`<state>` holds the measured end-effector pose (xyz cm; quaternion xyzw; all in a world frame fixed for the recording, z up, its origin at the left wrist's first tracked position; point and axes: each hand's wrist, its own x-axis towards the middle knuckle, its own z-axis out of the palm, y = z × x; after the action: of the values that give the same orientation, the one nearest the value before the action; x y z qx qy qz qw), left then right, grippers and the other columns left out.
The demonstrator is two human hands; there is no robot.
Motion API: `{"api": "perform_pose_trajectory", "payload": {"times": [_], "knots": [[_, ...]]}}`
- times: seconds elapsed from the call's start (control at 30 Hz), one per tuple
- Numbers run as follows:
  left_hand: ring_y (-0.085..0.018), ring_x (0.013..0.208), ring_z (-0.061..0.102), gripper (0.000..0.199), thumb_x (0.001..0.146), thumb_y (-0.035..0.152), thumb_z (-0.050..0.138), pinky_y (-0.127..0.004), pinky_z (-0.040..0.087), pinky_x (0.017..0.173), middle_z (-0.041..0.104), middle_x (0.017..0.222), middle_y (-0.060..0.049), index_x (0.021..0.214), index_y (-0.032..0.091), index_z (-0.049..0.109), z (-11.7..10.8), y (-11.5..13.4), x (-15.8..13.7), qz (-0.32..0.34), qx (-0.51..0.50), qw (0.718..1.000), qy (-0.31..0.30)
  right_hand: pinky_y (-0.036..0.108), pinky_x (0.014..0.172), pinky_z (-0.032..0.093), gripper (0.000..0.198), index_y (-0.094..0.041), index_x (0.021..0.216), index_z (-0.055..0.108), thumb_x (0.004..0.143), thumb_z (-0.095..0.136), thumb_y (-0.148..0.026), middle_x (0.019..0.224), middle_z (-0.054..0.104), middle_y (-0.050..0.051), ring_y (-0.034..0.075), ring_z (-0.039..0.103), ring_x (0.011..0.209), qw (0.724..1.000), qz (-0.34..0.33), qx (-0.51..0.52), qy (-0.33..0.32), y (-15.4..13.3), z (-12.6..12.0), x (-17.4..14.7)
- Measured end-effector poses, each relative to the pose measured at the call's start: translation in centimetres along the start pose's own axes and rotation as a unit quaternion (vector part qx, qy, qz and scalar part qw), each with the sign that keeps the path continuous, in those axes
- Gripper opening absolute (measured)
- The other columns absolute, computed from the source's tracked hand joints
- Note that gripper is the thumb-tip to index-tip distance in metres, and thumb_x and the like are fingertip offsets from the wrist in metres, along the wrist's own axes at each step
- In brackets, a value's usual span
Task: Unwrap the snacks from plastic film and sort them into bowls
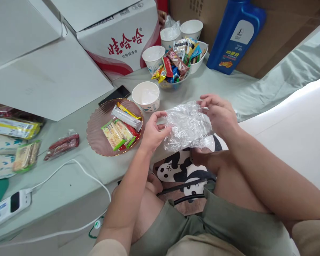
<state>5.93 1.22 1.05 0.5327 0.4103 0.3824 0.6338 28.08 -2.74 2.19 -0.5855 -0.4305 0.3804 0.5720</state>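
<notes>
A crumpled sheet of clear plastic film (186, 126), possibly a bag, is stretched between my two hands above my lap. My left hand (156, 131) pinches its left edge between thumb and fingers. At the upper right edge, my right hand (220, 113) grips it with bent fingers. Just beyond the plastic stands a white paper cup (146, 96). To the left of my left hand, a pinkish ribbed plate (96, 137) with a gold rim carries several wrapped snacks (120, 133).
Behind the cup are a bowl of wrapped snacks (173, 69), more paper cups (153, 57) and a blue jug (234, 39). A phone (116, 97) lies by the white carton (128, 39). A white cable (90, 175) crosses the table's front edge near a power strip (9, 208).
</notes>
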Motion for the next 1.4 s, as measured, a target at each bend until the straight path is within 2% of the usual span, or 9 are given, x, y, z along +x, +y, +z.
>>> {"api": "perform_pose_trajectory", "payload": {"times": [0.13, 0.27, 0.5, 0.6, 0.7, 0.87, 1.07, 1.27, 1.4], "knots": [[-0.015, 0.086, 0.070, 0.053, 0.062, 0.019, 0.077, -0.018, 0.044, 0.049, 0.054, 0.133, -0.006, 0.109, 0.027, 0.055, -0.2, 1.0, -0.2, 0.025, -0.002, 1.000, -0.005, 0.044, 0.091, 0.053, 0.038, -0.031, 0.109, 0.058, 0.074, 0.073, -0.028, 0.114, 0.067, 0.004, 0.025, 0.065, 0.107, 0.993, 0.092, 0.053, -0.052, 0.2, 0.9, 0.1], [-0.019, 0.096, 0.071, 0.073, 0.061, 0.029, 0.083, -0.022, 0.052, 0.060, 0.061, 0.129, -0.005, 0.126, 0.036, 0.051, -0.5, 1.4, -0.5, 0.020, -0.049, 0.999, 0.013, 0.042, 0.082, 0.055, 0.027, -0.028, 0.091, 0.062, 0.071, 0.080, -0.030, 0.085, 0.068, 0.004, 0.022, 0.066, 0.082, 0.972, 0.145, 0.064, -0.175, -0.3, 1.6, -0.7], [-0.017, 0.080, 0.071, 0.024, 0.065, 0.028, 0.078, -0.026, 0.056, 0.067, 0.076, 0.094, -0.006, 0.084, 0.017, 0.068, 0.0, 0.9, -0.8, -0.158, -0.073, 0.982, -0.067, 0.030, 0.073, 0.052, 0.026, -0.026, 0.089, 0.060, 0.074, 0.077, -0.038, 0.085, 0.064, -0.002, 0.013, 0.061, 0.076, 0.974, 0.142, 0.154, -0.086, -0.8, 2.6, -0.8], [-0.013, 0.066, 0.068, 0.019, 0.069, 0.025, 0.072, -0.023, 0.054, 0.058, 0.074, 0.083, -0.001, 0.087, 0.019, 0.067, 0.0, 1.1, -0.6, -0.155, -0.064, 0.986, -0.022, 0.031, 0.074, 0.054, 0.029, -0.025, 0.091, 0.064, 0.071, 0.080, -0.038, 0.097, 0.069, 0.003, 0.017, 0.065, 0.087, 0.967, 0.175, 0.114, -0.146, -0.6, 2.7, -0.8], [-0.008, 0.046, 0.054, 0.021, 0.074, 0.026, 0.071, -0.017, 0.042, 0.043, 0.065, 0.064, 0.005, 0.094, 0.022, 0.067, -0.3, 1.1, -0.4, -0.117, -0.011, 0.993, 0.005, 0.031, 0.058, 0.049, 0.024, -0.024, 0.083, 0.064, 0.072, 0.080, -0.039, 0.079, 0.067, 0.003, 0.016, 0.060, 0.067, 0.955, 0.188, 0.049, -0.222, -0.5, 2.5, -1.1], [-0.008, 0.039, 0.045, 0.030, 0.073, 0.034, 0.076, -0.019, 0.034, 0.037, 0.052, 0.052, 0.009, 0.098, 0.022, 0.066, -0.7, 1.1, -0.6, -0.076, -0.021, 0.997, -0.007, 0.027, 0.046, 0.040, 0.027, -0.027, 0.093, 0.061, 0.074, 0.075, -0.040, 0.056, 0.052, -0.007, 0.012, 0.046, 0.046, 0.965, 0.176, 0.096, -0.166, -0.5, 2.6, -1.2], [-0.012, 0.057, 0.055, 0.026, 0.072, 0.044, 0.063, -0.026, 0.049, 0.055, 0.061, 0.066, -0.001, 0.072, 0.018, 0.068, -1.1, 2.1, -0.6, -0.066, -0.102, 0.992, -0.037, 0.036, 0.057, 0.049, 0.019, -0.023, 0.071, 0.062, 0.073, 0.056, -0.040, 0.064, 0.058, 0.003, 0.019, 0.056, 0.057, 0.964, 0.142, 0.138, -0.179, -1.3, 2.1, -0.7], [-0.009, 0.060, 0.053, 0.021, 0.067, 0.014, 0.064, -0.023, 0.043, 0.059, 0.062, 0.073, 0.003, 0.087, 0.020, 0.065, -1.8, 2.2, -0.7, -0.013, 0.124, 0.992, -0.014, 0.047, 0.106, 0.043, 0.019, -0.023, 0.084, 0.069, 0.074, 0.069, -0.039, 0.124, 0.067, 0.010, 0.030, 0.059, 0.121, 0.987, -0.044, -0.125, -0.091, -1.2, 1.0, -0.8], [-0.015, 0.076, 0.061, 0.029, 0.074, 0.008, 0.054, -0.028, 0.048, 0.071, 0.067, 0.088, -0.002, 0.096, 0.022, 0.067, -0.9, 3.0, -1.8, 0.076, 0.246, 0.966, -0.038, 0.040, 0.088, 0.050, 0.030, -0.025, 0.102, 0.069, 0.074, 0.073, -0.038, 0.103, 0.073, 0.004, 0.025, 0.066, 0.098, 0.953, -0.020, -0.165, -0.253, -1.5, 1.2, -1.2]]}}
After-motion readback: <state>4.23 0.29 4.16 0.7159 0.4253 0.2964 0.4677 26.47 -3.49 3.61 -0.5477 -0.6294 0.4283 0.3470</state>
